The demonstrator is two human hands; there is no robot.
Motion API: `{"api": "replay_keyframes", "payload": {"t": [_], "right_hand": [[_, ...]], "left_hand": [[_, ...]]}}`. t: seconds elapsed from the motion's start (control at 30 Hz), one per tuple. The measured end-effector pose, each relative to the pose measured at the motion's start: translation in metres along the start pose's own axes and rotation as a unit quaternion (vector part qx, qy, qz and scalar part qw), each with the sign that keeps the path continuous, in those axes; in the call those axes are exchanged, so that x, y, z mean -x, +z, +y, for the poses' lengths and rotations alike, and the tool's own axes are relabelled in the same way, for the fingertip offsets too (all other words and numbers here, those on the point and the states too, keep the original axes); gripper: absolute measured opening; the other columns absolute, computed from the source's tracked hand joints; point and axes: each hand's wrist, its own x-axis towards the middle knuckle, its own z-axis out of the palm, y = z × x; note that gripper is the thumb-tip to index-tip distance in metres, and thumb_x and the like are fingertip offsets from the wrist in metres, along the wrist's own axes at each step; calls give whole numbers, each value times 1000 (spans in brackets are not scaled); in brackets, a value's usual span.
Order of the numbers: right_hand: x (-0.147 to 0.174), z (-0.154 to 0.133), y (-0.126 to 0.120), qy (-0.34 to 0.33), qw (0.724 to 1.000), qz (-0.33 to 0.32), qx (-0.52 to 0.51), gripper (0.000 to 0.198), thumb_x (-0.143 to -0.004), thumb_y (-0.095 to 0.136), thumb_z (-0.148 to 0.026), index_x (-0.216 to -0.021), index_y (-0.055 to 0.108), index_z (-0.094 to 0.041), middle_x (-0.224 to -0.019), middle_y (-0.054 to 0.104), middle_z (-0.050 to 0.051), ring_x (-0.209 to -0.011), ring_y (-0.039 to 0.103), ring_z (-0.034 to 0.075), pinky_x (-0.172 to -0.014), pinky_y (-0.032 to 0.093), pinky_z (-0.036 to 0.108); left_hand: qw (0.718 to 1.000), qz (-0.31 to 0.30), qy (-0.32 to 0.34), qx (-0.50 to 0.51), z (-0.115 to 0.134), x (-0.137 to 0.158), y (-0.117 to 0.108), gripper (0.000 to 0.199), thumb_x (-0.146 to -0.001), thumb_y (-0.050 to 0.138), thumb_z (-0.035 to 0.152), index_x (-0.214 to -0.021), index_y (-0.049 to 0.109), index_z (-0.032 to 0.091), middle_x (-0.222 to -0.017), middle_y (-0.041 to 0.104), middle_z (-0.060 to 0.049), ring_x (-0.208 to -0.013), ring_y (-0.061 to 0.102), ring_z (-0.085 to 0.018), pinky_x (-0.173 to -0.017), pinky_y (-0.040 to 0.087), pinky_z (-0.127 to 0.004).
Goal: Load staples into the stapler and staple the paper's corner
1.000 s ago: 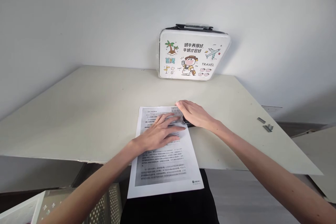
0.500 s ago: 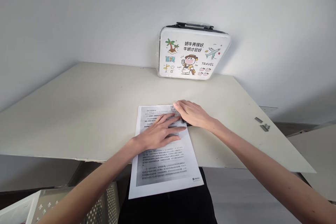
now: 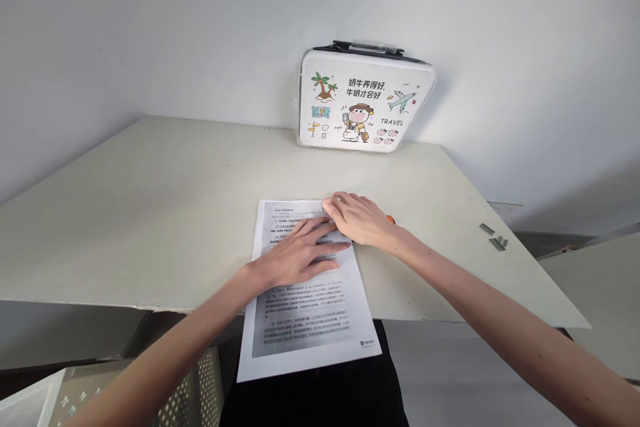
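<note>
A printed sheet of paper [image 3: 300,333] lies on the table with its lower end hanging over the front edge. My left hand [image 3: 300,257] rests flat on it, fingers spread toward the right edge. At the sheet's upper right corner, my right hand [image 3: 357,217] is closed over what appears to be a stapler [image 3: 391,219]. Only a small orange end of it shows past the hand; the rest is hidden beneath my palm and fingers. The fingertips of the two hands are close together.
A white case [image 3: 367,103] with cartoon prints and a black handle leans against the wall at the back. Several grey staple strips [image 3: 495,240] lie on the table [image 3: 150,213] at the right. Below the left front edge stands a perforated beige container [image 3: 205,380].
My right hand has shifted slightly over the stapler, and its orange end now shows. The view has moved a little; my left hand stays on the paper.
</note>
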Motion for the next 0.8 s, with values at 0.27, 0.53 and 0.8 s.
{"api": "replay_keyframes", "payload": {"t": [0.27, 0.53, 0.8], "right_hand": [[-5, -6, 5, 27, 1000, -3, -4, 56, -112, 16, -43, -156, 50, -31, -152, 53, 15, -134, 55, 33, -108, 44, 53], [-6, -11, 14, 14, 998, 36, 50, 53, -112, 22, -36, -156, 52, -28, -151, 54, 17, -133, 54, 35, -106, 43, 54], [-6, -15, 18, 4, 995, 61, 78, 54, -112, 22, -36, -157, 50, -25, -146, 59, 18, -125, 60, 35, -101, 47, 52]], "left_hand": [[1000, 19, -3, 24, -1, 0, -1, 46, -109, 49, 51, -153, 56, 40, -165, 46, -2, -157, 31, -34, -128, 27, -59], [1000, 9, -8, 10, -2, 2, 0, 45, -108, 51, 50, -151, 57, 40, -162, 49, -3, -157, 31, -34, -127, 26, -62], [999, 27, -6, 21, 0, 4, 1, 43, -108, 51, 49, -149, 60, 39, -162, 49, -3, -156, 34, -33, -128, 27, -60]]}}
